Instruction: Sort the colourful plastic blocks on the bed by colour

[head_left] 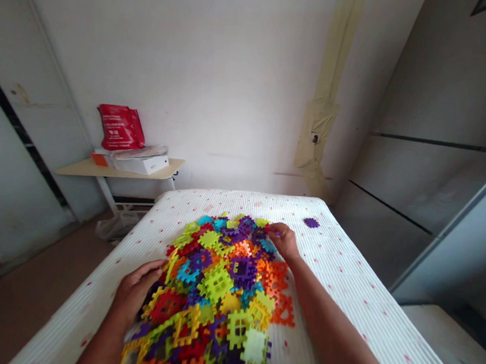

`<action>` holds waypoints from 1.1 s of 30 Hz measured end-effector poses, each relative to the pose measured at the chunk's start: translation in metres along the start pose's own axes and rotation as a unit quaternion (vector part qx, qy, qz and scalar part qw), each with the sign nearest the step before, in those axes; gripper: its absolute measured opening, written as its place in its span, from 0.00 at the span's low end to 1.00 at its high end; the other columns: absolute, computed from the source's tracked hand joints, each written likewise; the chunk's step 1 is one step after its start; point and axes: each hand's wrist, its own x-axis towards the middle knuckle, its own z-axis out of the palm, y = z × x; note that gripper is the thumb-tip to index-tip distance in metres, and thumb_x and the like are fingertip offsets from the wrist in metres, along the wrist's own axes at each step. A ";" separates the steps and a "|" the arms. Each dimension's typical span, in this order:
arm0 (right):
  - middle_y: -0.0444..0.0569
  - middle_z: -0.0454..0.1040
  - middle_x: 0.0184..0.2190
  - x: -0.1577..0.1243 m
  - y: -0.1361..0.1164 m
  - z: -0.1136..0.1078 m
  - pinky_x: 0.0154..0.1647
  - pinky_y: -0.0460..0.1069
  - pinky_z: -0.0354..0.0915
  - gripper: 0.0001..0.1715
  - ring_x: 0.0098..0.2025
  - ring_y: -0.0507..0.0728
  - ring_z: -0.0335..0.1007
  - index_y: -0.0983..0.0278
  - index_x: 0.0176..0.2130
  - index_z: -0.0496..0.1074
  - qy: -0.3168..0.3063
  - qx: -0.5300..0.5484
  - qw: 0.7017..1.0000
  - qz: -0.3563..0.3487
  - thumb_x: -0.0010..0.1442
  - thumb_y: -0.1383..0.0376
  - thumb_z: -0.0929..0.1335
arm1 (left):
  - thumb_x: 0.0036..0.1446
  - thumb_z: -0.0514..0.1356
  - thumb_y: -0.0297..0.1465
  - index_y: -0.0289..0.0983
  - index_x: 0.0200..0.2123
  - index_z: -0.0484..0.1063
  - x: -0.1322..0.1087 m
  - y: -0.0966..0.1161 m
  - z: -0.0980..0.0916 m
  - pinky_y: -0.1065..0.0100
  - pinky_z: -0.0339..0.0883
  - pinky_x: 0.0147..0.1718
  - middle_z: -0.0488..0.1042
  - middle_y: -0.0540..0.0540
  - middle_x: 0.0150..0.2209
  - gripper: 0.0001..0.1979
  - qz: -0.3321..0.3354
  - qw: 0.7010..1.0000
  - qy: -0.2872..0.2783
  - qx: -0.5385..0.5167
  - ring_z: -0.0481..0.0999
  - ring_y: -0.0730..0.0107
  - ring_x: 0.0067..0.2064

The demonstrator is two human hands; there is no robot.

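A heap of colourful plastic interlocking pieces (217,282) lies on the bed, with toothed edges; some are solid squares, others have window-like openings. My left hand (139,284) rests along the heap's left side, its fingers loosely bent and thumb apart, fingertips by the yellow and red pieces. At the far right edge of the heap, my right hand (283,241) is pinched closed; a bit of a purple interlocking piece (278,234) shows between its fingers, the rest hidden. Apart from the heap, a single purple square piece (311,222) lies farther back on the right.
The bed has a white ribbed cover (342,308) with small red marks. Behind it on the left, a small table (83,167) bears a red bag (120,128) and a white box (143,164). Grey cabinet panels (403,181) stand on the right, and a wall is straight ahead.
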 end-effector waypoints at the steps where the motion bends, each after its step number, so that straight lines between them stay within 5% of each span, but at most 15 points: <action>1: 0.48 0.77 0.37 0.001 -0.009 0.005 0.46 0.50 0.66 0.12 0.42 0.56 0.71 0.61 0.36 0.76 -0.016 0.011 0.999 -0.030 0.51 0.68 0.66 | 0.39 0.63 0.45 0.35 0.41 0.76 0.000 0.001 0.000 0.65 0.71 0.38 0.79 0.43 0.40 0.26 0.001 1.000 0.002 0.001 0.77 0.57 0.42; 7: 0.51 0.76 0.41 0.001 -0.045 0.027 0.48 0.51 0.64 0.13 0.44 0.57 0.70 0.61 0.39 0.76 -0.123 -0.005 0.976 -0.178 0.53 0.71 0.67 | 0.39 0.63 0.45 0.35 0.40 0.76 -0.001 0.003 0.001 0.65 0.71 0.41 0.79 0.42 0.41 0.27 -0.001 1.000 0.002 0.000 0.77 0.56 0.43; 13: 0.51 0.74 0.42 0.003 -0.051 0.031 0.48 0.52 0.63 0.09 0.45 0.57 0.69 0.62 0.33 0.75 -0.135 0.001 0.979 -0.155 0.50 0.72 0.67 | 0.39 0.63 0.45 0.35 0.40 0.76 0.000 0.002 0.000 0.65 0.70 0.42 0.79 0.42 0.41 0.26 0.007 1.000 0.001 -0.004 0.77 0.57 0.44; 18: 0.46 0.75 0.35 0.004 -0.049 0.018 0.44 0.49 0.65 0.08 0.40 0.55 0.70 0.61 0.35 0.73 -0.112 0.068 0.989 -0.075 0.54 0.68 0.65 | 0.39 0.63 0.45 0.35 0.40 0.76 -0.001 0.003 0.000 0.65 0.70 0.43 0.79 0.43 0.40 0.26 0.003 1.000 -0.001 0.001 0.76 0.57 0.44; 22: 0.46 0.75 0.32 0.007 -0.031 -0.007 0.35 0.47 0.66 0.16 0.34 0.53 0.71 0.64 0.41 0.71 -0.089 0.051 0.995 -0.017 0.60 0.62 0.59 | 0.38 0.63 0.45 0.35 0.39 0.76 -0.002 0.004 0.000 0.65 0.70 0.42 0.79 0.43 0.40 0.26 0.000 1.000 0.003 -0.006 0.77 0.56 0.44; 28: 0.46 0.76 0.30 0.010 0.009 -0.059 0.34 0.46 0.64 0.16 0.32 0.53 0.70 0.65 0.39 0.74 -0.069 -0.050 0.994 0.074 0.59 0.63 0.59 | 0.37 0.63 0.45 0.36 0.39 0.76 0.000 0.003 -0.001 0.65 0.70 0.42 0.79 0.44 0.40 0.26 -0.004 1.000 0.006 -0.001 0.76 0.55 0.44; 33: 0.48 0.76 0.36 -0.001 0.025 -0.071 0.40 0.48 0.62 0.14 0.40 0.56 0.71 0.61 0.41 0.75 -0.062 -0.166 0.971 0.161 0.57 0.66 0.62 | 0.37 0.64 0.45 0.37 0.40 0.76 0.004 -0.004 -0.001 0.67 0.72 0.38 0.79 0.45 0.40 0.26 -0.020 1.000 -0.004 -0.004 0.77 0.57 0.43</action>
